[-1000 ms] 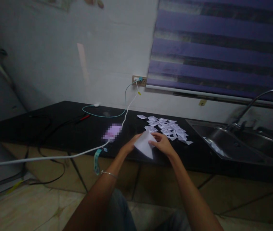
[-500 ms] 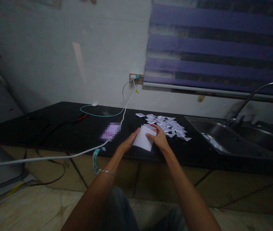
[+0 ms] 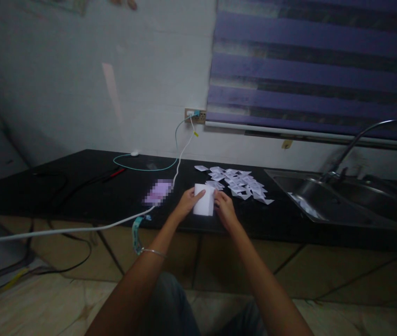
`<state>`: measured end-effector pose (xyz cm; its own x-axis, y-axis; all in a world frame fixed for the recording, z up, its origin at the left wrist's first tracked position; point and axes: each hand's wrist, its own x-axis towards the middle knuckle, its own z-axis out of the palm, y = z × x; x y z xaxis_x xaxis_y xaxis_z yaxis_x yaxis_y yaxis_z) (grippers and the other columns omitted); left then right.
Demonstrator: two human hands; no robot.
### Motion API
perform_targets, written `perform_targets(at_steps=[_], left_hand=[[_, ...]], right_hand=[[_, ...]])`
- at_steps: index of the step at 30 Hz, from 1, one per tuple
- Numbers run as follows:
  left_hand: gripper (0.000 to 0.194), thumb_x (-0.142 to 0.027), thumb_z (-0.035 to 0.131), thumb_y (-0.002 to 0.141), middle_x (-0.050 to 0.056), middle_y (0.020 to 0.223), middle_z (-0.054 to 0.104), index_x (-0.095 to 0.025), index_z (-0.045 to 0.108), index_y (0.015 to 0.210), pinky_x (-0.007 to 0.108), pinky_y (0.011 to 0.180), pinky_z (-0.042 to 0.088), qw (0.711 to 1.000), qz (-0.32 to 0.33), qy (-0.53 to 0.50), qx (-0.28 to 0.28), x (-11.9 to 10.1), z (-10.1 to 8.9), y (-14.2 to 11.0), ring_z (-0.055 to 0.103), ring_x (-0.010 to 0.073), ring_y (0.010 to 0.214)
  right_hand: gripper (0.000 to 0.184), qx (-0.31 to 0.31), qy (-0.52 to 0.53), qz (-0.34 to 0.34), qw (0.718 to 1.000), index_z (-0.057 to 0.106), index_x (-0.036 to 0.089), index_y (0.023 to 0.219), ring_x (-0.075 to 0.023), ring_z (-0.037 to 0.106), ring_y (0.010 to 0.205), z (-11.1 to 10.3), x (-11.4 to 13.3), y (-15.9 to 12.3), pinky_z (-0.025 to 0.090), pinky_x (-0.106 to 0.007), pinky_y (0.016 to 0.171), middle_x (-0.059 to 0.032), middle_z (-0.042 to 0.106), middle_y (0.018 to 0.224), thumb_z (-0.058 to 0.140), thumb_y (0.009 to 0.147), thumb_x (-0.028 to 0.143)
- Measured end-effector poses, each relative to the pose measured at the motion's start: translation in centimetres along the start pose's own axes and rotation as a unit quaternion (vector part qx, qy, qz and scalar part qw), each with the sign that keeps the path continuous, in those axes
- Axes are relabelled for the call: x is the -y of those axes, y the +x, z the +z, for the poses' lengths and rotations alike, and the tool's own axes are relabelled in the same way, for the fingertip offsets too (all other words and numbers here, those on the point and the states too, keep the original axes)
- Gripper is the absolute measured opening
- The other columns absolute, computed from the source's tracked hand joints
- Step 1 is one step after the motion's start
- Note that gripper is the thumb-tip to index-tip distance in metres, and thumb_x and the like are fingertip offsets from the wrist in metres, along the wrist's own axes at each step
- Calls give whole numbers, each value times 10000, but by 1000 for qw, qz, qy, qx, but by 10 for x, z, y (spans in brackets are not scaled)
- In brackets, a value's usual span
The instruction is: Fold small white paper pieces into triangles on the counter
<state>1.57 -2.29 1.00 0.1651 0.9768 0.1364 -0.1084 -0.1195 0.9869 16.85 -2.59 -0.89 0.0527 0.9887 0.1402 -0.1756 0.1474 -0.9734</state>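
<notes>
A white sheet of paper, folded into a small rectangle, stands between both hands over the front of the black counter. My left hand grips its left edge with fingers curled. My right hand pinches its right edge. Just behind, a heap of several small folded white paper pieces lies on the counter. A thin bracelet circles my left wrist.
A steel sink with a curved tap sits at the right. A blurred pink item lies left of the hands. White and teal cables run from a wall socket. Black wires lie at the left.
The paper went from a tilted, pointed shape to a narrower upright rectangle. Both hands moved forward over the counter and closer together.
</notes>
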Motion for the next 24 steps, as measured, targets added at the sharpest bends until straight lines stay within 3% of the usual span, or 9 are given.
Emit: perform_targets(at_steps=[5,10,17,24], left_hand=[[523,-463,786,711,78,847,732,-86,660,1050,234,573,494,1000,16,19,-1,-1,-2,-1,627,136,616],[497,-453,788,710,75,847,730,-91,670,1030,225,566,478,999,12,46,-22,-2,-2,-1,621,136,627],[413,-464,751,753,59,706,699,-77,703,887,223,551,454,999,-1,41,24,-2,-3,-5,599,134,593],[437,-391,811,705,70,744,726,-76,717,993,237,585,496,996,-9,63,58,1,-4,-6,642,161,633]], right_hand=[[421,67,-93,-66,991,670,180,780,-162,560,656,-1,2,-7,456,-280,604,-15,633,711,747,669,579],[402,44,-144,-100,983,586,192,581,-134,464,580,-4,0,-9,396,-275,576,17,528,578,727,703,547],[357,24,-91,-81,992,638,183,666,-147,498,608,-7,-3,-9,398,-282,591,2,589,644,748,672,523],[419,1,-86,-83,993,711,189,778,-200,569,711,-7,-6,-8,460,-308,631,-27,644,673,710,687,598]])
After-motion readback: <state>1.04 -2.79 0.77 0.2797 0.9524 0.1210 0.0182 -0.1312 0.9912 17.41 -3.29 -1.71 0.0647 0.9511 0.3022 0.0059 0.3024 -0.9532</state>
